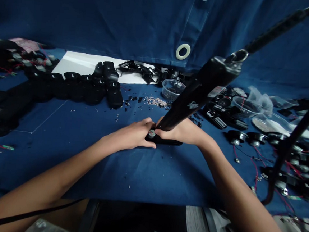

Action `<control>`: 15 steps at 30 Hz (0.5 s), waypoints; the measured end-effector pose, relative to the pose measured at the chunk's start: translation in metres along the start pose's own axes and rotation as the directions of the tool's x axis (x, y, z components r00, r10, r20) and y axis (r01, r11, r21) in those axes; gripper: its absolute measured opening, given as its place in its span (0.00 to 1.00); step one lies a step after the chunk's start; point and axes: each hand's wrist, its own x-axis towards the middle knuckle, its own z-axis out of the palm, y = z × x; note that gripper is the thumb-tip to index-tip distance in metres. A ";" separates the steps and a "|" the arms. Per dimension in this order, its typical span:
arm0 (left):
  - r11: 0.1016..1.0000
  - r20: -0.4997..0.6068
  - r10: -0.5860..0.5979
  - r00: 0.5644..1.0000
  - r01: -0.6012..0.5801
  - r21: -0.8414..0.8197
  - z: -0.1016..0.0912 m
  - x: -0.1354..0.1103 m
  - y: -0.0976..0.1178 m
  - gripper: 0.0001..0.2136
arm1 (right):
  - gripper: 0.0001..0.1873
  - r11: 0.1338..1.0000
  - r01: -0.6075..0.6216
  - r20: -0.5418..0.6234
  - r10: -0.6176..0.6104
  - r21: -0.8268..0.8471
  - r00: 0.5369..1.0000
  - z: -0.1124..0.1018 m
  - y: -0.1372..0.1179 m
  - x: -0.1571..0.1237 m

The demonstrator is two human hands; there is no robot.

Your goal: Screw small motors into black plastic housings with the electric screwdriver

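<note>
Both my hands meet at the middle of the blue-covered table [144, 173]. My left hand [136, 132] has its fingers closed on a flat black plastic part [168, 141] that lies on the cloth, with a small round metal piece [152, 133] showing on it. My right hand [181, 131] is wrapped round the lower end of a black electric screwdriver [196, 94]. The tool slants up to the right, and its tip comes down onto the black part between my hands.
A row of black housings [86, 86] lies at the back left, loose screws [155, 101] and a clear cup [173, 88] behind my hands. Clear dishes [243, 105], small speakers with red wires [246, 138] and black cables [296, 135] crowd the right side. A blue curtain [125, 19] hangs behind.
</note>
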 end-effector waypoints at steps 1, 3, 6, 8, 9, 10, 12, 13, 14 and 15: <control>1.000 0.005 0.002 1.000 -0.002 -0.006 0.000 0.000 -0.001 0.23 | 0.12 0.999 0.036 0.010 -0.036 -0.028 0.999 0.001 -0.002 0.001; 1.000 0.024 0.010 1.000 -0.009 -0.026 0.001 0.001 -0.001 0.22 | 0.08 0.992 0.095 0.064 -0.090 -0.081 0.994 0.001 -0.007 0.003; 0.999 0.016 0.024 1.000 -0.023 -0.027 0.001 0.001 -0.001 0.22 | 0.06 0.985 0.119 0.095 -0.108 -0.127 0.990 -0.008 -0.019 0.005; 1.000 -0.005 0.019 1.000 -0.019 0.003 0.001 0.000 0.002 0.24 | 0.07 0.988 0.103 0.016 -0.102 -0.113 0.995 -0.021 -0.029 0.003; 1.000 -0.010 0.006 1.000 -0.006 0.018 0.001 -0.001 0.004 0.26 | 0.08 0.991 0.089 -0.049 -0.094 -0.095 0.994 -0.029 -0.033 0.000; 1.000 -0.008 -0.010 1.000 0.010 0.027 0.001 -0.002 0.006 0.26 | 0.10 0.995 0.070 -0.119 -0.078 -0.069 0.990 -0.037 -0.037 -0.002; 0.998 -0.015 -0.049 0.999 0.050 0.032 -0.001 -0.010 0.011 0.26 | 0.11 1.000 0.023 -0.249 -0.017 0.019 0.968 -0.050 -0.040 -0.010; 0.997 -0.030 -0.072 0.997 0.073 0.035 -0.004 -0.016 0.012 0.26 | 0.11 0.995 0.012 -0.303 0.020 0.101 0.953 -0.053 -0.038 -0.014; 0.994 -0.056 -0.098 0.994 0.101 0.045 -0.009 -0.025 0.013 0.25 | 0.11 0.977 0.016 -0.350 0.060 0.211 0.935 -0.053 -0.033 -0.019; 0.988 -0.097 -0.131 0.987 0.137 0.065 -0.015 -0.037 0.013 0.25 | 0.11 0.939 0.028 -0.389 0.114 0.343 0.914 -0.050 -0.026 -0.025</control>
